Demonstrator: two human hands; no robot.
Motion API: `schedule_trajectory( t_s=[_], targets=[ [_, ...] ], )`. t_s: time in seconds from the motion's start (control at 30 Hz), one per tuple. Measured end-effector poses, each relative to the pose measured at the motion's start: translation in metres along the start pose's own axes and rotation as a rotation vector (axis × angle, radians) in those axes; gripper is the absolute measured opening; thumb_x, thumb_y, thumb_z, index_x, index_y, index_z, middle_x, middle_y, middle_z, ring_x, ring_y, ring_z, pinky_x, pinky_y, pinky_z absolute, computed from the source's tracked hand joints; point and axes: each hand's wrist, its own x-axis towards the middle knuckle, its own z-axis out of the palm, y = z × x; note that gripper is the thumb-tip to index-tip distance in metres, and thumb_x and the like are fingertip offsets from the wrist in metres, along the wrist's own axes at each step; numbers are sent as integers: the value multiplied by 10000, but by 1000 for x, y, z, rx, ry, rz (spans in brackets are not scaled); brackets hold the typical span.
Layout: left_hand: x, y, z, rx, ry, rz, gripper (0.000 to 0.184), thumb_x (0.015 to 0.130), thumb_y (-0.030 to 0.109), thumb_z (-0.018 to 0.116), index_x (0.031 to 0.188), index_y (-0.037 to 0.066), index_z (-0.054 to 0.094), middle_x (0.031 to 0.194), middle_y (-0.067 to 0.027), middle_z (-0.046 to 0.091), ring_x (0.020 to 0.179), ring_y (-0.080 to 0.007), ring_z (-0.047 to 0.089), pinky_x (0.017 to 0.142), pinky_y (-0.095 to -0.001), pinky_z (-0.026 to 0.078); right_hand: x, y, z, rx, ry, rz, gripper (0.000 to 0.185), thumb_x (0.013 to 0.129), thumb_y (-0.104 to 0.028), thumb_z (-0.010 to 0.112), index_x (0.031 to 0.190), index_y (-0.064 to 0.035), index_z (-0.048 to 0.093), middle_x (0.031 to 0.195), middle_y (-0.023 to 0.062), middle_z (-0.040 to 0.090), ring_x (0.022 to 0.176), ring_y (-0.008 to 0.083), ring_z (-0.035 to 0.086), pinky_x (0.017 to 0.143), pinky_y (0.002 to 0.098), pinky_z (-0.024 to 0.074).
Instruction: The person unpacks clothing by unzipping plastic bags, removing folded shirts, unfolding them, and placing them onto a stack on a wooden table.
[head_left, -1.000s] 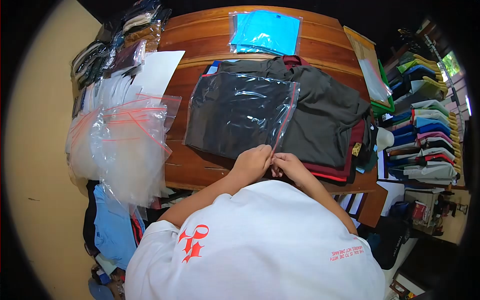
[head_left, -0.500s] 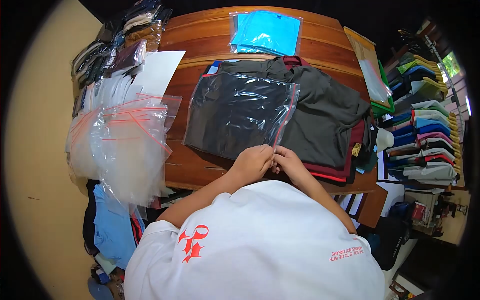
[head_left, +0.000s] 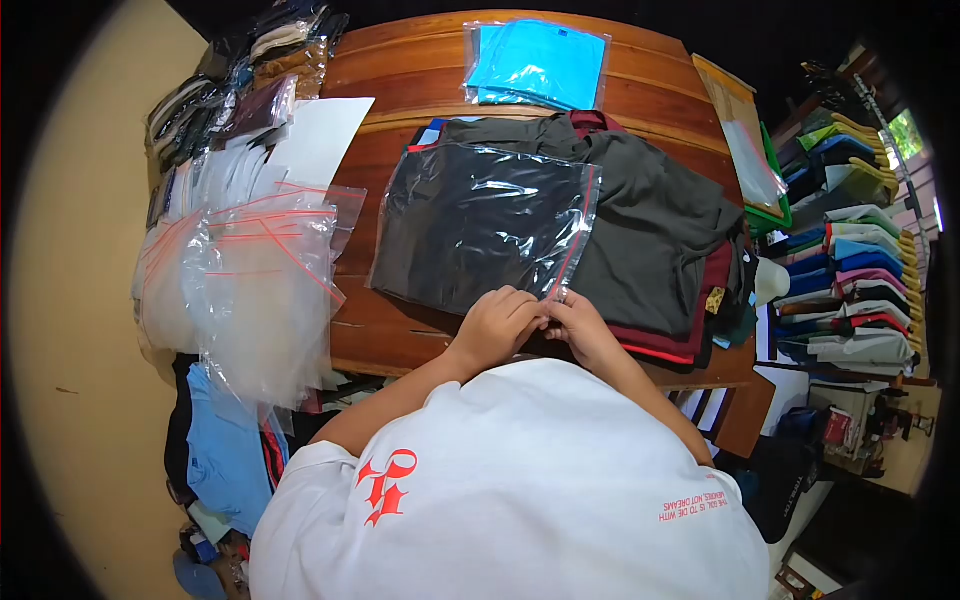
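A clear zip-lock bag (head_left: 480, 230) with a folded dark garment inside lies on the table, its red zip strip running down the right edge. My left hand (head_left: 498, 325) is closed on the bag's near right corner, at the lower end of the strip. Close beside it, my right hand (head_left: 582, 328) pinches the same corner, thumb and fingers together. Beneath the bag and to its right lies a stack of loose garments, a dark grey-green shirt (head_left: 650, 210) on top and a maroon one (head_left: 708, 285) showing below it.
Loose clear bags with red strips (head_left: 265, 290) are piled at the left. Behind them are packed garments (head_left: 240, 105) and a white sheet (head_left: 325, 140). A bagged bright blue garment (head_left: 538, 65) lies at the far edge of the wooden table (head_left: 400, 50). Hanging clothes (head_left: 855, 290) line the right.
My fingers have shifted slightly at the bag's corner, staying on the lower end of the red strip. The view has moved a little; the bag and stack lie as before.
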Motion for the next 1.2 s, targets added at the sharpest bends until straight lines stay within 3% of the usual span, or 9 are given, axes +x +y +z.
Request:
schedule_trajectory(
  t_s=[0.5,0.8,1.2],
  targets=[
    [-4,-4,-2,94,-11,119,106,765,97,682,783,83,579,775,-38,584,715,-211,546,662,-334,393,12,8,-3,-100,120,-97,265,925,-237,511,715,-92,584,629,0,578,569,87,526,554,224,403],
    [-4,-1,-4,106,-19,151,112,765,115,697,767,92,588,754,-24,570,704,-193,538,677,-327,383,19,2,-6,-65,135,-80,261,931,-244,498,730,-83,539,583,17,549,440,90,464,370,223,306],
    [-4,0,-4,97,-28,191,105,761,126,700,765,102,598,734,-22,560,694,-186,539,687,-320,380,29,-6,-13,-65,149,-122,257,938,-243,487,741,-83,528,587,12,542,430,82,446,367,220,296]
  ],
)
